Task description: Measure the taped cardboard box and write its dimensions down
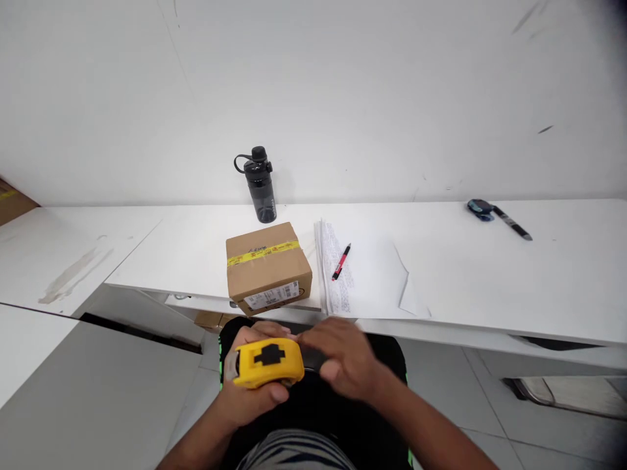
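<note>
My left hand (251,385) is closed round a yellow tape measure (267,363), held just below the table's front edge. My right hand (343,359) sits against the tape measure's right end, its fingers pinched on a dark part there, probably the tape's tip. Straight beyond the hands, a brown cardboard box (268,274) with yellow tape and a white label rests at the edge of the white table (465,274).
A dark water bottle (261,185) stands behind the box by the wall. A stack of papers (372,277) with a red pen (341,262) lies right of the box. A black pen (512,223) and a small blue object (480,209) lie far right.
</note>
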Available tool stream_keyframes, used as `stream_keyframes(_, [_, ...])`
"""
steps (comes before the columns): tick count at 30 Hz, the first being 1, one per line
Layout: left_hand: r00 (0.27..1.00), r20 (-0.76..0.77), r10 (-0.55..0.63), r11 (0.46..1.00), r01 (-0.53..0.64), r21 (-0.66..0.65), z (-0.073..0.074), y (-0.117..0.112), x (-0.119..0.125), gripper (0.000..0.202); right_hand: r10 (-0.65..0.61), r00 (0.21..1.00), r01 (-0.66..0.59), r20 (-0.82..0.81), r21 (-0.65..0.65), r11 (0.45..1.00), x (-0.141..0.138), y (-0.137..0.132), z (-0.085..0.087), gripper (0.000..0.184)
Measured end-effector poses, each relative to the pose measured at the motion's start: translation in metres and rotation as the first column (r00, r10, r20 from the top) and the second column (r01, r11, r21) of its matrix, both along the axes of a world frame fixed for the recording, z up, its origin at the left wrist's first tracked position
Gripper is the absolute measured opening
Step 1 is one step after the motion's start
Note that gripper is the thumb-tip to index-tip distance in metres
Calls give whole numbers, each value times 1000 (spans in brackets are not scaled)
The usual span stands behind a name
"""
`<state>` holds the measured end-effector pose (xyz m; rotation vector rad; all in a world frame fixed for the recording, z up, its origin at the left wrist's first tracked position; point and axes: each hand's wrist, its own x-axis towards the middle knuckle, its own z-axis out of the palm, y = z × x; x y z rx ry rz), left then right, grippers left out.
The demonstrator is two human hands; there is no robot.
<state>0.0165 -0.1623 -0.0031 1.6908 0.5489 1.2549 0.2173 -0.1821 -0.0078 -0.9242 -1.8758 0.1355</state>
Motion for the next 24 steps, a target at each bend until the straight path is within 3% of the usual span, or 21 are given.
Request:
stream_keyframes(1, [998, -59, -8, 998, 12, 67, -1, 1, 3, 46, -148, 985, 145, 84, 32, 989, 23, 13, -2, 63])
stream_keyframes(3, [978, -208, -12, 971, 62, 231, -9, 7, 12, 52, -478, 833, 509, 280, -44, 860, 72, 50, -6, 51])
stream_keyframes(4, [958, -288, -4, 946, 97, 308, -16, 10, 19, 54, -517, 746, 611, 419, -122, 782, 94, 70, -8, 41])
stream_keyframes(6, [908, -417, 40, 888, 159, 432, -33, 16, 37, 52, -412, 624, 685, 664, -211, 697, 128, 109, -11, 43])
stream_keyframes(7, [883, -464, 66, 865, 181, 468, -41, 20, 47, 49, -312, 618, 657, 721, -257, 709, 139, 124, -13, 45])
stream_keyframes(9, [845, -527, 96, 841, 214, 496, -55, 27, 66, 47, -226, 628, 609, 745, -288, 739, 150, 145, -17, 45])
stream_keyframes(13, [856, -511, 83, 861, 196, 470, -56, 42, 92, 50, -235, 670, 562, 704, -274, 781, 148, 145, -23, 30])
stream_keyframes(14, [861, -502, 75, 880, 180, 440, -53, 46, 96, 50, -268, 683, 571, 679, -269, 775, 147, 138, -25, 29])
stream_keyframes(16, [862, -504, 54, 924, 148, 352, -46, 54, 101, 47, -366, 785, 564, 500, -333, 756, 144, 122, -28, 29])
stream_keyframes(18, [850, -525, 38, 961, 113, 251, -45, 60, 105, 46, -422, 898, 426, 126, -490, 760, 140, 106, -33, 26])
stream_keyframes(20, [829, -559, 34, 984, 69, 161, -48, 65, 108, 47, -362, 896, 142, -259, -605, 784, 134, 91, -40, 21])
stream_keyframes(21, [815, -579, 33, 991, 49, 126, -51, 66, 109, 48, -307, 874, 6, -377, -623, 782, 131, 86, -43, 21])
stream_keyframes(24, [787, -616, 34, 998, 9, 66, -58, 69, 109, 50, -186, 824, -232, -535, -619, 750, 124, 76, -50, 27])
